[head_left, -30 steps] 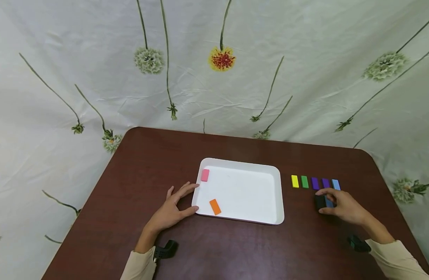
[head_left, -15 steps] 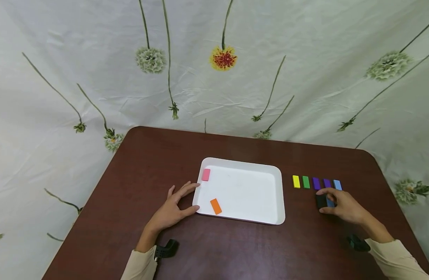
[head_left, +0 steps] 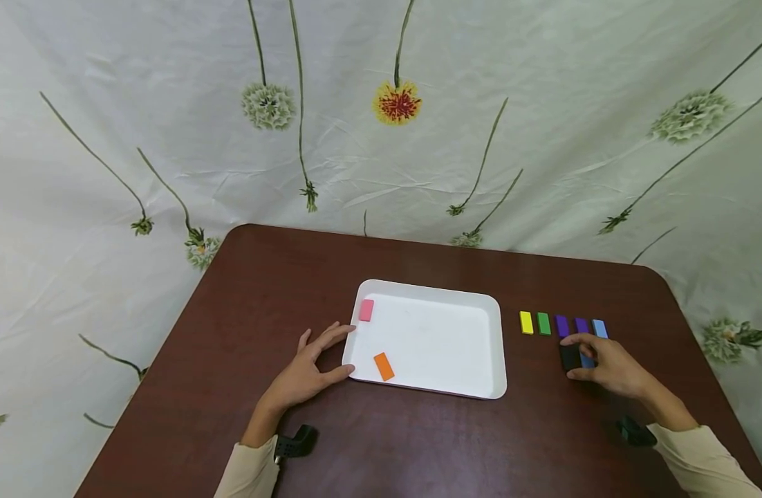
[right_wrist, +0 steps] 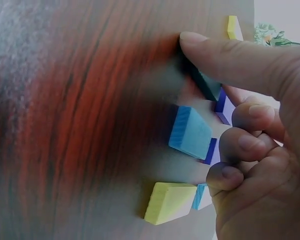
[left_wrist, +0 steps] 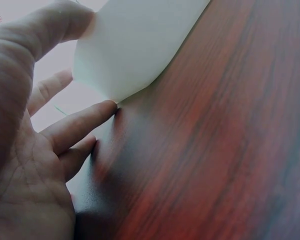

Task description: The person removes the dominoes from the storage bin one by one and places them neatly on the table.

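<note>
In the head view, my left hand [head_left: 305,370] is at the left end of a white tray [head_left: 431,339], its fairly straight fingers touching the rim. The left wrist view shows the thumb and a fingertip against the tray's wall [left_wrist: 135,45]. My right hand [head_left: 614,366] pinches a black block [head_left: 570,357] by its two ends, index finger at the far end and thumb at the near end; its other fingers curl in. Right beside that lies a blue block [right_wrist: 190,130], partly hidden by the hand in the head view. A pink block [head_left: 366,310] and an orange block [head_left: 384,366] lie inside the tray.
Right of the tray runs a row of a yellow block [head_left: 527,323], a green block [head_left: 544,324], two purple blocks [head_left: 562,326] and a light blue block [head_left: 599,328]. Another yellow block [right_wrist: 167,202] shows in the right wrist view. A flowered cloth [head_left: 331,138] hangs behind the table.
The head view has shifted very slightly. Both hands stay nearly where they were, the left at the tray and the right at the black block.
</note>
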The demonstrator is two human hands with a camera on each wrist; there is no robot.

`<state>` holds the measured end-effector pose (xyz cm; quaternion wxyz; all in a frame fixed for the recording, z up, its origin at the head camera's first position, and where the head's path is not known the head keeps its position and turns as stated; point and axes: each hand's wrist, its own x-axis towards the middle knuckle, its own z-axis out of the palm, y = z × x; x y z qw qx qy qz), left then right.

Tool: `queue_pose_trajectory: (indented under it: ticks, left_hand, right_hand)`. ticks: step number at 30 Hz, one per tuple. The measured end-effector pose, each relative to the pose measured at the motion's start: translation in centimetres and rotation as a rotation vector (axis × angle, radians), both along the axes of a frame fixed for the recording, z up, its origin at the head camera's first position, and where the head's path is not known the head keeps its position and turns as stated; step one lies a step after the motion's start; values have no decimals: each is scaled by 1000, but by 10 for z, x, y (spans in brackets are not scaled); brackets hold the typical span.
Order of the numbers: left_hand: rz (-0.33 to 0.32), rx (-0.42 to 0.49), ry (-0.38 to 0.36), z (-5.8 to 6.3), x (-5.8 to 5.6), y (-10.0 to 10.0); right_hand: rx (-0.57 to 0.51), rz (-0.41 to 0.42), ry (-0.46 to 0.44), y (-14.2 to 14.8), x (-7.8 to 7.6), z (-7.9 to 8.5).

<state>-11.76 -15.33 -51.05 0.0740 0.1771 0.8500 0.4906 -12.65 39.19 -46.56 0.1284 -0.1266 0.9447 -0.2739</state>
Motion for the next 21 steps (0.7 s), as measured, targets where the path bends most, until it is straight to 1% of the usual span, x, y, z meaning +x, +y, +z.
queue_pose_trajectory:
  ticks: [2, 5, 7, 10, 16, 21]
  left_hand:
    - [0, 0, -2, 0, 0, 0]
    - [-2, 6, 2, -1, 0, -1]
    - [-2, 14, 3, -1, 0, -1]
    - [-2, 17, 3, -1, 1, -1]
    - [-2, 5, -5, 0, 0, -2]
    - [-5, 7, 3, 1, 0, -2]
  right_hand:
    - [-8, 2, 3, -1, -1, 3]
    - [-49, 4, 26, -7, -5, 9]
    - [-87, 26, 51, -14, -9, 14]
    - [-152, 74, 59, -31, -17, 20]
    - [-298, 211, -11, -72, -39, 26]
    - [-383, 254, -87, -104, -53, 28]
